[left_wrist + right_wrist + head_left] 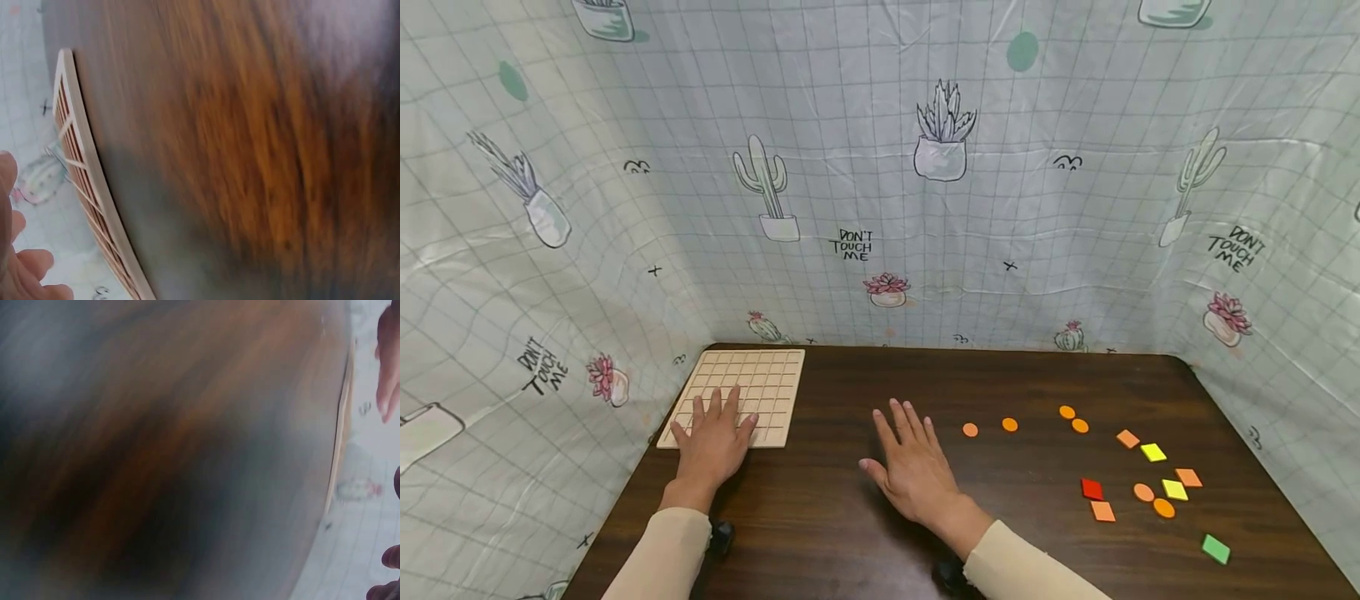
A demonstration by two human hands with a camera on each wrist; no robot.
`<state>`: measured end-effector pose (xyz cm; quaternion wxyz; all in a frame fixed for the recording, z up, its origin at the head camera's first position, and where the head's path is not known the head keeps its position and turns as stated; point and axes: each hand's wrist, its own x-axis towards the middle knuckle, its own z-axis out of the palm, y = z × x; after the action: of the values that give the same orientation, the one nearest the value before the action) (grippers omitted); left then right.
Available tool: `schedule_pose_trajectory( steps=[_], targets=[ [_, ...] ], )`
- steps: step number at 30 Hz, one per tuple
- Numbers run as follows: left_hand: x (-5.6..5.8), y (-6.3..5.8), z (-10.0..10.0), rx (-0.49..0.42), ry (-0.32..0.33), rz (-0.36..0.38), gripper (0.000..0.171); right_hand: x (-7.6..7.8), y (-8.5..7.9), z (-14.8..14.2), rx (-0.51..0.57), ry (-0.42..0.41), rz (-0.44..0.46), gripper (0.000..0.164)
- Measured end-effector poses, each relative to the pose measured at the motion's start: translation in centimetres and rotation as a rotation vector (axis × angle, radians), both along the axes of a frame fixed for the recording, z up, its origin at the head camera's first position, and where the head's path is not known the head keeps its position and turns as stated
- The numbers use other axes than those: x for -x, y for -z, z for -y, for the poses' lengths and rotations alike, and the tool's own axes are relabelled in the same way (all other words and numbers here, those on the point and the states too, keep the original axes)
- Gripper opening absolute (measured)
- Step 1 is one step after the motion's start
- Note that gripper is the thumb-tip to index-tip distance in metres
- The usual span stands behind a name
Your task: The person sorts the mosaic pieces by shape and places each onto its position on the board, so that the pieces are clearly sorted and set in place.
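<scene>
My left hand [713, 442] has its fingers spread and overlaps the near part of a pale wooden grid board [775, 383] in the head view. In the left wrist view that board [94, 175] shows edge-on, with the fingertips [37, 262] at the left border. My right hand [913, 475] is over the middle of the table with fingers extended and thumb out to the side, holding nothing. Nearest to it lies a small orange disc [970, 430]. The right wrist view is blurred, with fingers [389, 369] along its right border.
Orange discs [1010, 425], orange squares [1102, 511], yellow squares [1153, 452], a red square [1092, 489] and a green square [1216, 548] lie scattered on the right of the dark wooden table [820, 517]. A patterned curtain [887, 183] surrounds the back and sides.
</scene>
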<state>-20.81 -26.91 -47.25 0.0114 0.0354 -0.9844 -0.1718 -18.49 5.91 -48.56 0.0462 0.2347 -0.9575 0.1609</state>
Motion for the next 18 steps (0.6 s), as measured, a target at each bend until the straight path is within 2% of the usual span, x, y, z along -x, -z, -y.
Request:
schedule_pose_trajectory(
  steps=[7,10,18],
  targets=[
    [0.4,0.3,1.7,-0.055,-0.029,0.089,0.071,-0.7,0.3,3.5,-0.009,-0.093,0.117,0.071],
    [0.4,0.3,2.1,-0.040,-0.025,0.139,0.070,-1.2,0.4,4.5,-0.024,-0.132,0.151,0.071],
    [0.4,-0.5,1.1,0.047,0.056,0.235,0.074,-1.8,0.9,5.2,-0.053,-0.158,0.175,0.070]
  ],
)
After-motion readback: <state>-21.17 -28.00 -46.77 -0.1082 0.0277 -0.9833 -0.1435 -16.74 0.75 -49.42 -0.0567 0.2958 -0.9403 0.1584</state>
